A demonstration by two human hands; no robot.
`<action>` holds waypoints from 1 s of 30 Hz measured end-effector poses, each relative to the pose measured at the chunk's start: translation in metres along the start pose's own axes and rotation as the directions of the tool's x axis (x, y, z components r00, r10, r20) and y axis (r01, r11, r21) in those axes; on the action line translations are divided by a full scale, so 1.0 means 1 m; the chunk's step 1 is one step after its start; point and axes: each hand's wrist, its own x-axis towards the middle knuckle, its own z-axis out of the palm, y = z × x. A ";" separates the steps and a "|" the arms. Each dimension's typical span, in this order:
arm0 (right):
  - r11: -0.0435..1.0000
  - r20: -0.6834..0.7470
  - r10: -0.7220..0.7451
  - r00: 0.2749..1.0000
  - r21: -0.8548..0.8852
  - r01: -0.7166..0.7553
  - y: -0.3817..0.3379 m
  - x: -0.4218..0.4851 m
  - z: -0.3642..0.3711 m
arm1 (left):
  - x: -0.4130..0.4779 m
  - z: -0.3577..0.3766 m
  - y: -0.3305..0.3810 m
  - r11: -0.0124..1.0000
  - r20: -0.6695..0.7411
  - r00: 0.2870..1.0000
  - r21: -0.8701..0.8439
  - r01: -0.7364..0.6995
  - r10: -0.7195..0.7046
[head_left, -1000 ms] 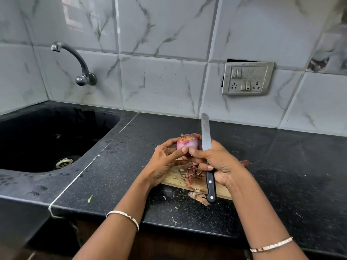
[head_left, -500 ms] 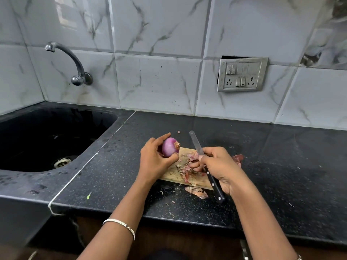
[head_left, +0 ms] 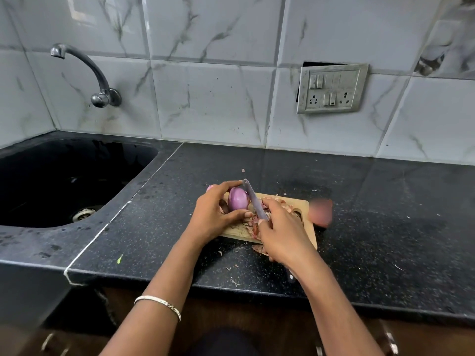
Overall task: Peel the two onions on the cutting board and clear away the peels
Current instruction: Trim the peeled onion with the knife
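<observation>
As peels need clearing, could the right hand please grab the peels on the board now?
Probably not yet: the right hand grips the knife, though the peels lie right beside it on the cutting board.

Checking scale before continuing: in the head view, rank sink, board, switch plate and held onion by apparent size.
1. Sink.
2-3. Board and switch plate: look alike, board partly covered, so unranked.
4. Held onion.

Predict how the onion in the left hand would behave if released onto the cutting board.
The onion looks round, so it would probably roll. Its glossy peeled skin may be slippery. Gripped by the left hand, it shows no dent, so likely firm.
</observation>
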 end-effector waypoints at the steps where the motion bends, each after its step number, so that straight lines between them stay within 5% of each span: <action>1: 1.000 -0.012 -0.023 1.000 -0.009 0.023 -0.001 -0.002 0.001 | 0.000 0.000 0.000 1.000 -0.007 1.000 -0.024 -0.002 0.002; 30: 0.954 -0.148 -0.126 0.981 -0.288 0.079 -0.012 0.000 0.019 | 0.003 0.002 -0.008 0.997 -0.005 1.000 -0.076 0.020 -0.020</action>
